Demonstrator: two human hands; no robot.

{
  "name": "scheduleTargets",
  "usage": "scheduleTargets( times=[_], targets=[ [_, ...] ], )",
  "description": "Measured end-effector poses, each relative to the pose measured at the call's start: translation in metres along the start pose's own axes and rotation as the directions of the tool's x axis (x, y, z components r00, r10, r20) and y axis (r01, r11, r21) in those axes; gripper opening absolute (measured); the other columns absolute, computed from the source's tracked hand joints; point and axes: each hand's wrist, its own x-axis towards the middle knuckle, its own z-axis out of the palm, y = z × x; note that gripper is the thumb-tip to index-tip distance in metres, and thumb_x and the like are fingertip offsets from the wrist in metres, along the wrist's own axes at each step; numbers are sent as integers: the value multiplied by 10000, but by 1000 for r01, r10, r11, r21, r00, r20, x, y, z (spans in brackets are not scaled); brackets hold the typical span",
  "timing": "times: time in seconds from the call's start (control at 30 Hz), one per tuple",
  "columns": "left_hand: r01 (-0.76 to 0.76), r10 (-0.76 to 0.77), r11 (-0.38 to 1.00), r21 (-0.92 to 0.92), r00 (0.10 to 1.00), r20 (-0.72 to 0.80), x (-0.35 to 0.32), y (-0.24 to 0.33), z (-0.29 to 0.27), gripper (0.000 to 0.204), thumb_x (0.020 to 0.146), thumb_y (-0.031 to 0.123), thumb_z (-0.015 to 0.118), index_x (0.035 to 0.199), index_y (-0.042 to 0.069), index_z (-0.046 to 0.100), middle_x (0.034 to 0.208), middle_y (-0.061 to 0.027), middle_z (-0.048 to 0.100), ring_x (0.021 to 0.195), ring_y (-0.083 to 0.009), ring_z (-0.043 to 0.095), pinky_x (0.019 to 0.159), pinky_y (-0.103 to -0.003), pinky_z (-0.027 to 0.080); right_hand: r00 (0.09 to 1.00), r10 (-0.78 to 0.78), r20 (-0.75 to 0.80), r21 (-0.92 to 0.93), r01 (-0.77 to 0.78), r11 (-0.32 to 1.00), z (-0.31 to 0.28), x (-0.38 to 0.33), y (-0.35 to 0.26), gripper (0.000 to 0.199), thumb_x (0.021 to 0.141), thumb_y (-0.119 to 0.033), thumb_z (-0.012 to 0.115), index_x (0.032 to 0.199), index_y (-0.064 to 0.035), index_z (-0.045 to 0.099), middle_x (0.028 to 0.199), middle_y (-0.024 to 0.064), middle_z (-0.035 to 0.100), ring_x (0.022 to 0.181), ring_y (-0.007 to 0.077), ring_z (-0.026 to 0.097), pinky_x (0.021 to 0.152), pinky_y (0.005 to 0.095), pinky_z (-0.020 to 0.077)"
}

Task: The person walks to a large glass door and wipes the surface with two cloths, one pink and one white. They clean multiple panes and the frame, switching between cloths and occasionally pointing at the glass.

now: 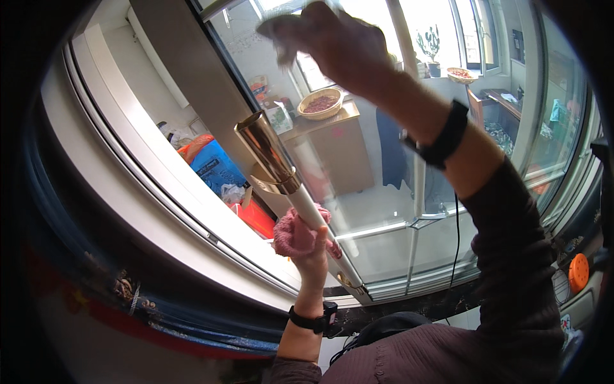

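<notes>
Left hand [312,257] was closed on pink cloth [291,234], against white handle [306,207]; right hand [345,50] blurred, grey cloth [277,29] protruding from it, closure indeterminable.

Right hand [348,48] is blurred; so is its grey cloth [282,31]

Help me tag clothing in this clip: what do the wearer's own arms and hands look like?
The left hand and right hand wear no gloves; the right is too blurred for fine detail. The left sleeve and right sleeve are dark brownish-purple, ending on the forearms. Both wrists have black bands: the left band carries a boxy dark piece, the right band looks broad.
</notes>
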Motion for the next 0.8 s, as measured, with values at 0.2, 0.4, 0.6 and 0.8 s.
scheduleTargets(
  times=[0.2, 0.4, 0.6, 0.8],
  targets=[
    [-53, 52, 996, 69, 999, 9, -3, -1, 5, 424, 994, 345, 712, 1069, -61, 614, 1028, -91, 616, 883, -145, 621, 786, -284, 556, 908, -369, 199, 101, 355, 929, -35, -146, -45, 169, 914, -224, 706, 1078, -186, 726, 1039, 33, 660, 963, 206, 668, 739, 333, 610],
    [-38, 60, 979, 202, 993, -106, -6, 1, 12, 379, 924, 111, 759, 1220, -34, 572, 1035, -83, 617, 893, -167, 615, 829, -320, 549, 958, -264, 116, -101, 275, 956, -88, -63, 71, 297, 932, -178, 723, 1222, -230, 692, 1016, -2, 686, 881, 157, 705, 618, 294, 589],
    [-74, 106, 978, 196, 982, -156, 0, 0, 24, 177, 879, 95, 761, 941, -14, 638, 881, -80, 625, 778, -167, 629, 753, -316, 554, 998, -55, 14, -16, 55, 998, -109, -58, 98, 137, 936, -104, 593, 1014, -121, 704, 1005, 101, 690, 887, 253, 647, 796, 351, 529],
    [-132, 169, 953, 273, 979, -116, 6, -4, 22, 168, 887, 99, 746, 866, -32, 643, 780, -81, 641, 691, -164, 609, 682, -313, 552, 964, -150, 221, -160, 188, 969, -100, -214, 5, 402, 927, -226, 724, 1322, -249, 655, 1069, 6, 614, 865, 129, 651, 669, 264, 583]
  ],
)
